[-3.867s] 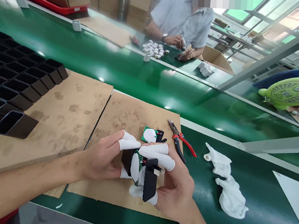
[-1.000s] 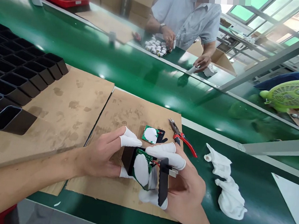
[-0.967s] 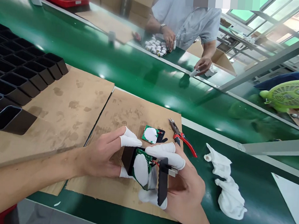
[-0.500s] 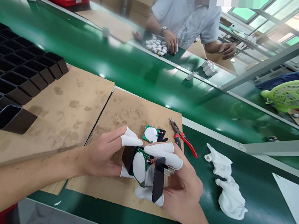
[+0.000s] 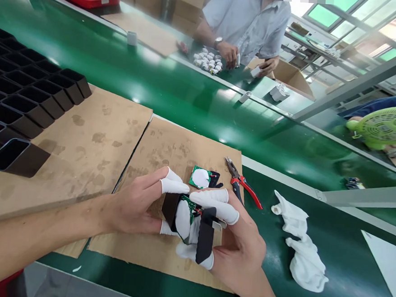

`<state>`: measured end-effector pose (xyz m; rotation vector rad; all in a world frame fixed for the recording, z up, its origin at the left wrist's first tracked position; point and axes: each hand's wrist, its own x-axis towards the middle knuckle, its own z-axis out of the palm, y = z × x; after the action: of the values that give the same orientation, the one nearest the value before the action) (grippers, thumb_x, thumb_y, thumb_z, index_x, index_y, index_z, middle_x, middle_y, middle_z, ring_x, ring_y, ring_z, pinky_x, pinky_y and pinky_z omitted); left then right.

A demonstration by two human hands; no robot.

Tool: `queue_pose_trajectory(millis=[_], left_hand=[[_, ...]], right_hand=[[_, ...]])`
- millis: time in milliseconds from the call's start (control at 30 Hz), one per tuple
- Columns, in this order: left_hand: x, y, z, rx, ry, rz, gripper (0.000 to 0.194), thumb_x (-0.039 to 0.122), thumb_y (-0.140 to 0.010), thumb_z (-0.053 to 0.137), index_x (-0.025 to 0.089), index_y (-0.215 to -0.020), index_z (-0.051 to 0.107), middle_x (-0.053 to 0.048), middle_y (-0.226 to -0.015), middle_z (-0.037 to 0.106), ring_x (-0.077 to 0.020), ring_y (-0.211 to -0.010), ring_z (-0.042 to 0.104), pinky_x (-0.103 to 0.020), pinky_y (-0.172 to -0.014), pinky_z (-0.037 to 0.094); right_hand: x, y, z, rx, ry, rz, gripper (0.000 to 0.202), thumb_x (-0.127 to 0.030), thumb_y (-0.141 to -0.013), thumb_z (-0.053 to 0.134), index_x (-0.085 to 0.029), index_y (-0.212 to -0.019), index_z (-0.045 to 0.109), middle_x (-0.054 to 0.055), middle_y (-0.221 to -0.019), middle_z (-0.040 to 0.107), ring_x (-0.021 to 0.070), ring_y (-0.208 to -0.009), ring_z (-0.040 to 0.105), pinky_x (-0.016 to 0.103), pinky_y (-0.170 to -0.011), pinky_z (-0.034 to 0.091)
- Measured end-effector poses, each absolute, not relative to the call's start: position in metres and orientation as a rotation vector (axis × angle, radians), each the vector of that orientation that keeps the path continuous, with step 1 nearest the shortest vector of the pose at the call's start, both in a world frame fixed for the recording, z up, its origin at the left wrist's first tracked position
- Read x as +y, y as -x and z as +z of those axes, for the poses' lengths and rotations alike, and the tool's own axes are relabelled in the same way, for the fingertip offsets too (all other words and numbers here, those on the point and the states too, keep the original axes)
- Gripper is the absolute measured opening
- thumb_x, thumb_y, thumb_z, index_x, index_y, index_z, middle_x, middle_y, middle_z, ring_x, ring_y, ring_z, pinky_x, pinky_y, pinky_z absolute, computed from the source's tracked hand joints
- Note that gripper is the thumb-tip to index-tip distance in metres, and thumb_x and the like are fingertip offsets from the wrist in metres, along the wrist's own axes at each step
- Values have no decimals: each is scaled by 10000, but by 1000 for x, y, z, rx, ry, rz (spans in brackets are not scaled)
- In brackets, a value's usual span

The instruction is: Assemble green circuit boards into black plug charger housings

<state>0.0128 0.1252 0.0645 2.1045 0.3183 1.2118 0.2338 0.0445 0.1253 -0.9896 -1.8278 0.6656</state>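
Two bare hands with white rubber finger cots are meeting over a stained cardboard sheet, the landmark for everything here. The left hand is curling its fingers around a black housing shell, thumb and forefinger pinching its open end. The right hand is closing on a flat black plug cover, thumb beneath, forefinger lying across the top, with metal prongs poking out beside it. Between the two pieces, a small green circuit board with a white round pad is sitting at the mouth of the shell, joined to the cover by thin red wiring. The whole assembly is hovering just above the near edge of the cardboard.

It is looking light and rigid but delicate: the wires and solder joints would likely tear if tugged, so holding the plastic edges, not the board face, seems safest.

Farther back on the cardboard, a second circuit board is lying. At its right edge, red-handled pliers are resting, and beyond them a crumpled white glove. To its left, black trays are stacking up. Across the green conveyor belt, another person is working.
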Motion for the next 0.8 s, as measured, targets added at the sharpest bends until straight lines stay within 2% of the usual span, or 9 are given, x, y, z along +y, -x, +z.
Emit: queue_pose_trajectory(millis=[167, 367, 533, 667, 800], left_hand=[[124, -13, 63, 349, -2139, 1209, 492, 380, -1040, 838, 186, -1438, 622, -120, -1120, 730, -256, -991, 756, -347, -831, 665], [124, -13, 61, 340, -2108, 1219, 458, 384, -1038, 824, 202, -1420, 646, -112, -1087, 714, -268, -953, 754, -369, -791, 677], [124, -13, 60, 321, -2079, 1209, 491, 332, -1026, 842, 205, -1455, 640, -124, -1140, 723, -272, -998, 759, -380, -847, 680], [124, -14, 59, 326, -2040, 1205, 507, 371, -1006, 867, 225, -1444, 658, -105, -1113, 710, -272, -959, 750, -387, -814, 677], [123, -13, 56, 309, -2014, 1222, 484, 346, -1005, 856, 219, -1428, 658, -115, -1151, 729, -283, -976, 764, -382, -814, 666]], right_hand=[[45, -235, 125, -1856, 993, 618, 799, -224, -838, 1045, -296, -1558, 704, 93, -1251, 787, 283, -1036, 783, 421, -920, 696], [43, -234, 122, -1892, 1034, 607, 753, -233, -874, 1016, -313, -1552, 700, 102, -1252, 773, 300, -1077, 773, 446, -928, 695], [45, -231, 122, -1871, 1026, 642, 737, -226, -881, 1008, -309, -1546, 702, 95, -1229, 745, 299, -1105, 758, 457, -988, 685], [45, -231, 121, -1865, 1046, 655, 711, -236, -884, 1004, -329, -1528, 716, 81, -1208, 742, 297, -1100, 747, 449, -976, 677], [44, -233, 117, -1880, 1092, 662, 765, -245, -866, 1020, -362, -1552, 702, 83, -1316, 686, 290, -1181, 728, 430, -1050, 659]])
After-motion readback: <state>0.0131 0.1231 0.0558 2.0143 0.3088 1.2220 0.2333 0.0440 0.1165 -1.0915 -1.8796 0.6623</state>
